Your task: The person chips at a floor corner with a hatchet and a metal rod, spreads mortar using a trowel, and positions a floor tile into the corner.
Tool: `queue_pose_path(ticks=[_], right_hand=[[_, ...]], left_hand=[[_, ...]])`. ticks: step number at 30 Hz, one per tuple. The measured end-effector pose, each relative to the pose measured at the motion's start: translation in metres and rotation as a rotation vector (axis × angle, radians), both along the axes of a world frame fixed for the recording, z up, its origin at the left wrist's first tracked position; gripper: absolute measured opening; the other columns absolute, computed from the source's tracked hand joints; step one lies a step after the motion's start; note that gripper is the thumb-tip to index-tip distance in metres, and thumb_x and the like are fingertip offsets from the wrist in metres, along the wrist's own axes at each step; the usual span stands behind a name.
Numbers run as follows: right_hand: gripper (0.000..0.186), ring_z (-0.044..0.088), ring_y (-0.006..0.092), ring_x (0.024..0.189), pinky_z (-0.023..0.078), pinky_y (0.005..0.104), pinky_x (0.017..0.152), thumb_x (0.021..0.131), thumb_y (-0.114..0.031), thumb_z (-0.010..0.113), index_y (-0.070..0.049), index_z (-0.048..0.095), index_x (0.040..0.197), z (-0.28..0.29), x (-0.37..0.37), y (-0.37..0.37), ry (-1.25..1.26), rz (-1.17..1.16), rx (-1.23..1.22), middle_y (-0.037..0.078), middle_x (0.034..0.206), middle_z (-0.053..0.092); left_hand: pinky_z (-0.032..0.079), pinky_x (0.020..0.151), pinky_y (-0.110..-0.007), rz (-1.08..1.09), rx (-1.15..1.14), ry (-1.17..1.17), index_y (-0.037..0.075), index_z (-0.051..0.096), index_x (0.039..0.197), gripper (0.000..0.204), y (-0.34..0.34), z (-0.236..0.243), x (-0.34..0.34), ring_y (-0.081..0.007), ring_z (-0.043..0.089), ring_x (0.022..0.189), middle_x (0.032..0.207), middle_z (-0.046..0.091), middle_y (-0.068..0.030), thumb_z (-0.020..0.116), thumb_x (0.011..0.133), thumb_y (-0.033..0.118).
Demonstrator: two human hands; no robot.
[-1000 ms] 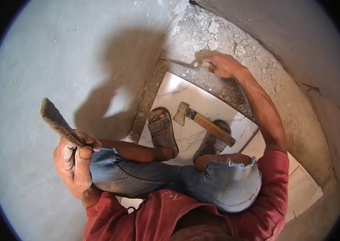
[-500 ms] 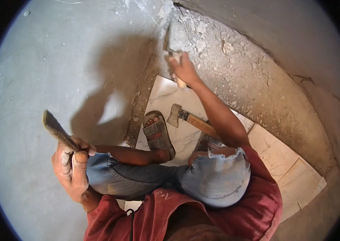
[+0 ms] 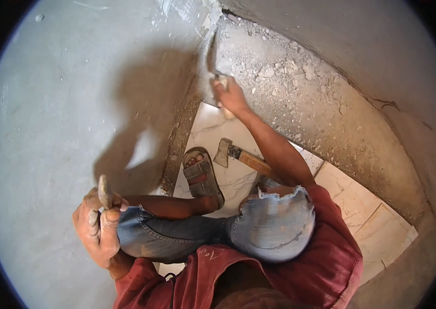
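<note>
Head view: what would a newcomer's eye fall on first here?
Probably the hatchet near the middle of the picture, its head over the pale veined tile, just right of the left sandal. Next, the right hand, holding a thin-bladed tool toward the top of the picture, beside crumbly rubble. Then the left hand at lower left, holding a narrow tool, below a big dark shadow.
</note>
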State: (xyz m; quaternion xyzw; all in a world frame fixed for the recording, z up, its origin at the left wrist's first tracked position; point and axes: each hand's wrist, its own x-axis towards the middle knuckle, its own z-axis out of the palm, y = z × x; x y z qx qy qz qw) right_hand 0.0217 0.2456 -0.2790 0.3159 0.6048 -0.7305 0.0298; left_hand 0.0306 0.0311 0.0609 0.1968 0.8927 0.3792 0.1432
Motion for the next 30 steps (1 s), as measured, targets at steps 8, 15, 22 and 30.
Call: queue_pose_path(ticks=[8, 15, 22, 30], right_hand=[[0.032, 0.054, 0.0152, 0.047, 0.043, 0.0292, 0.04, 0.089, -0.029, 0.046, 0.0, 0.045, 0.104, 0.011, 0.022, 0.012, -0.033, -0.161, 0.077, 0.01, 0.07, 0.056], [0.034, 0.054, 0.0147, 0.047, 0.045, 0.03, 0.042, 0.09, -0.03, 0.045, -0.001, 0.044, 0.109, 0.003, 0.012, -0.004, -0.03, -0.085, 0.037, 0.009, 0.067, 0.053], [0.038, 0.053, 0.0144, 0.048, 0.044, 0.0294, 0.043, 0.09, -0.031, 0.046, -0.001, 0.043, 0.113, -0.003, 0.009, -0.012, -0.061, 0.111, -0.049, 0.009, 0.068, 0.054], [0.037, 0.051, 0.0137, 0.045, 0.042, 0.0286, 0.041, 0.088, -0.032, 0.049, -0.002, 0.047, 0.11, 0.031, 0.024, 0.009, -0.084, -0.091, -0.034, 0.008, 0.066, 0.054]], left_hand=[[0.037, 0.055, -0.026, 0.028, 0.018, 0.054, -0.002, 0.05, 0.076, 0.032, -0.004, 0.003, 0.007, -0.0153, 0.048, 0.061, 0.066, 0.051, -0.0089, 0.057, 0.083, 0.028], [0.037, 0.05, -0.027, -0.097, 0.105, 0.085, -0.003, 0.055, 0.083, 0.029, 0.0, -0.006, -0.004, -0.017, 0.049, 0.055, 0.063, 0.055, -0.0112, 0.059, 0.081, 0.026], [0.037, 0.053, -0.027, -0.103, 0.018, 0.1, 0.0, 0.049, 0.071, 0.03, 0.008, -0.002, -0.003, -0.0168, 0.047, 0.056, 0.063, 0.051, -0.0104, 0.057, 0.082, 0.026], [0.037, 0.055, -0.027, 0.044, -0.03, 0.086, 0.0, 0.049, 0.071, 0.032, -0.003, 0.003, 0.002, -0.0155, 0.048, 0.06, 0.064, 0.051, -0.0084, 0.055, 0.084, 0.028]])
